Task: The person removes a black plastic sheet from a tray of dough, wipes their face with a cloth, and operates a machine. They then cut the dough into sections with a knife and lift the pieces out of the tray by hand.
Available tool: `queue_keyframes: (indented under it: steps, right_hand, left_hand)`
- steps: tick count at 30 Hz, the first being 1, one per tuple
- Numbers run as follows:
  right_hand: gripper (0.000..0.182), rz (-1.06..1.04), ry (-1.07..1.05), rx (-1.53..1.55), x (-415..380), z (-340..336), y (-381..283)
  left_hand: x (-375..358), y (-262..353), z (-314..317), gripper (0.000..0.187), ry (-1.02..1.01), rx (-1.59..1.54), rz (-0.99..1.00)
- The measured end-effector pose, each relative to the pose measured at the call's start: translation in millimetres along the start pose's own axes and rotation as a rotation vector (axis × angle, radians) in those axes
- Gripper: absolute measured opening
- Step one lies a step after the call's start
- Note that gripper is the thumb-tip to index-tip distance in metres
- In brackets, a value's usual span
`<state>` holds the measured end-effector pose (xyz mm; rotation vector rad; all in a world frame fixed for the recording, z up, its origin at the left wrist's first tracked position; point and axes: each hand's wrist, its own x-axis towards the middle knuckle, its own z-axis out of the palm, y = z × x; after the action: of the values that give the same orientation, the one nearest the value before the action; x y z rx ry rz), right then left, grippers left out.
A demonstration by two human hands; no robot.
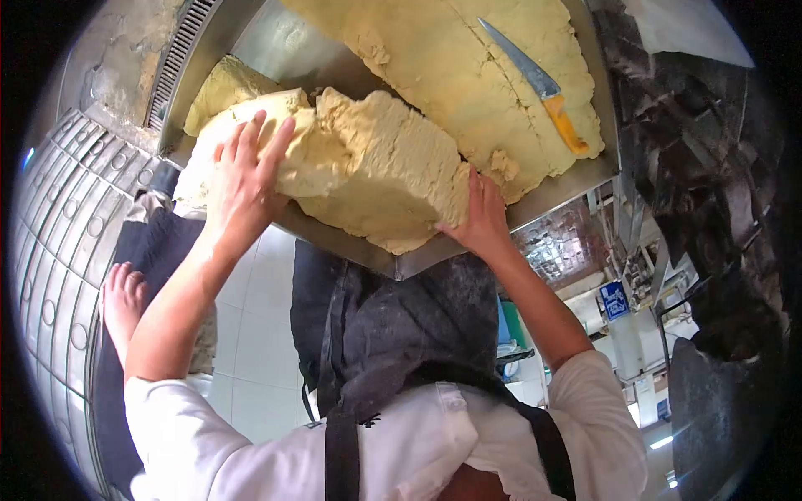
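A thick slab of pale yellow dough [393, 159] lies tilted and partly folded across the near side of a metal tray [601, 83]. My left hand [245, 179] rests on the slab's left part, its fingers spread flat over the top. At the right end, my right hand [480, 215] grips the slab's edge, thumb low and fingers on the cut side. Behind it spreads a larger flat sheet of the same dough [451, 50], with a cut line running through it. A knife [535, 81] with an orange-yellow handle lies on that sheet.
Bare metal of the tray shows at the upper left. A slotted grate [180, 58] runs beside it. On the left is a metal rack [58, 267]; near it, a hand or foot of another person [125, 292]. Dark sheeting [710, 184] hangs at the right.
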<state>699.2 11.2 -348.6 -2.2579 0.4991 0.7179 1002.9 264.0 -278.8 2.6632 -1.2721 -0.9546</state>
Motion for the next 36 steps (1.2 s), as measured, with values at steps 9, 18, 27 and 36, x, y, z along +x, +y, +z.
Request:
queue_keyframes:
  steps: [9, 18, 27, 36]
  right_hand:
    - [0.084, 0.082, 0.032, 0.132, 2.5, -11.3, -6.7]
    - [0.066, 0.046, 0.182, 0.166, -44.4, -101.6, -72.5]
    - [0.059, -0.087, 0.026, 0.299, -88.9, -111.5, -121.2]
    - [0.063, 0.035, -0.331, 0.873, -12.8, 87.1, -12.6]
  left_hand:
    - [51.7, 7.9, -42.1, 0.083, -0.179, -0.116, 0.031]
    - [4.6, 17.7, -97.5, 0.072, 0.077, -0.283, 0.039]
    - [-36.4, 8.9, -153.5, 0.060, -0.192, -0.287, 0.062]
    - [107.9, -72.6, 0.3, 0.076, -0.735, -0.162, 0.024]
